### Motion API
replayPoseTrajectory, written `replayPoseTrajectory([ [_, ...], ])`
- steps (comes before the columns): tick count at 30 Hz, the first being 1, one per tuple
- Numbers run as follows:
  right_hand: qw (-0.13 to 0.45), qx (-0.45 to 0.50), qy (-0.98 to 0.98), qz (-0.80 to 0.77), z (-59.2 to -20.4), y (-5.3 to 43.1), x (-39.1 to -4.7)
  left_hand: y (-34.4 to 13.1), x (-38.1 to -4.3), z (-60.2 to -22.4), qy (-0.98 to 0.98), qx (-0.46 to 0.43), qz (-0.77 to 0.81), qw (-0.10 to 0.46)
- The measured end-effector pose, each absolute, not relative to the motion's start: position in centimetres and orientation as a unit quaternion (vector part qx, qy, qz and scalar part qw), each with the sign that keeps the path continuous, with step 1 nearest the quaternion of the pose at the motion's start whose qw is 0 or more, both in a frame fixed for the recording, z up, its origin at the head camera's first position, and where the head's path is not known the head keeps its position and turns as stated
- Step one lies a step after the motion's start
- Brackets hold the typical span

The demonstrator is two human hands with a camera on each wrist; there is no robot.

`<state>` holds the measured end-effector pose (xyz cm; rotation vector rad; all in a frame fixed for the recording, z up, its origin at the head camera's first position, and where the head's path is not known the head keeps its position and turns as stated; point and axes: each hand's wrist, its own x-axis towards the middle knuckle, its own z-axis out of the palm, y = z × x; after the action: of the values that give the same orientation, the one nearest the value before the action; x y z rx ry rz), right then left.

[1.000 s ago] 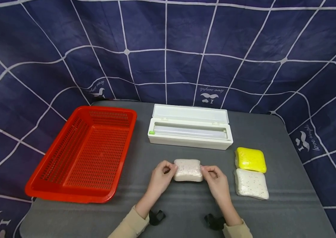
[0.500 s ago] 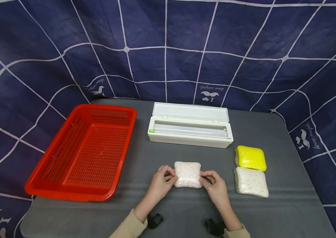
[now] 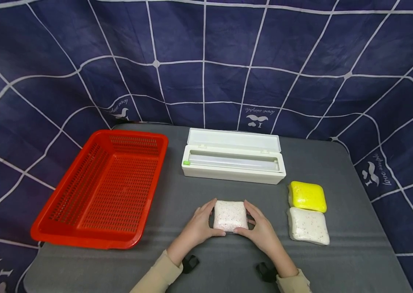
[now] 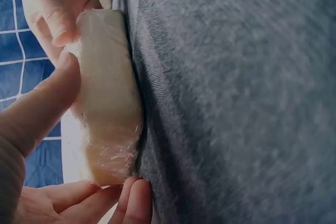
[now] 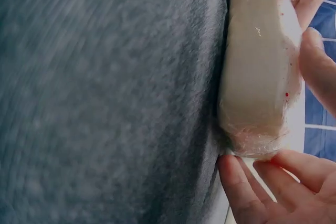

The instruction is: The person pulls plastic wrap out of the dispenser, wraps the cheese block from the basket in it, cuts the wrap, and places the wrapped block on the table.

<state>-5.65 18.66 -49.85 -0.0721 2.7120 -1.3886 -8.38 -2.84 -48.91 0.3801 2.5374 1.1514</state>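
Midway along the near part of the table lies a white block with reddish specks (image 3: 230,215), wrapped in clear film that looks crinkled at its ends. My left hand (image 3: 199,224) holds its left side, thumb at the near corner and fingers along the side. Opposite, my right hand (image 3: 260,228) holds the right side in the same way. In the left wrist view the block (image 4: 107,77) rests on the grey cloth, with fingertips touching its film-covered end. The right wrist view shows the block's (image 5: 254,61) other end between thumb and fingers.
Behind the hands stands a long white cling film dispenser (image 3: 233,175), lid raised, a film roll inside. An empty red slotted basket (image 3: 151,191) is at the left. To the right lie a wrapped yellow block (image 3: 307,196) and another speckled white block (image 3: 309,226).
The block was tilted between pinching fingertips and now lies flat, a little nearer. Both hands have shifted from pinching its ends to holding its sides, thumbs at the near edge.
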Motion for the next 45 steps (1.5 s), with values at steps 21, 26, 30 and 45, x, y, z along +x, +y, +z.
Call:
replayPoseTrajectory([
  [21, 0.073, -0.024, 0.894, -0.441, -49.5, 18.6, -5.6, -2.5, -8.4, -49.2, 0.893, 0.130, 0.398, 0.164],
  [26, 0.072, -0.027, 0.898, -0.434, -49.4, 18.4, -5.8, -3.4, -8.5, -48.6, 0.891, 0.117, 0.415, 0.143],
  [30, 0.071, -0.031, 0.898, -0.432, -49.2, 18.3, -5.7, -4.0, -8.3, -48.2, 0.888, 0.109, 0.431, 0.120],
  [45, 0.081, -0.031, 0.908, -0.410, -49.4, 17.7, -6.1, -4.5, -7.8, -47.9, 0.875, 0.093, 0.468, 0.082],
])
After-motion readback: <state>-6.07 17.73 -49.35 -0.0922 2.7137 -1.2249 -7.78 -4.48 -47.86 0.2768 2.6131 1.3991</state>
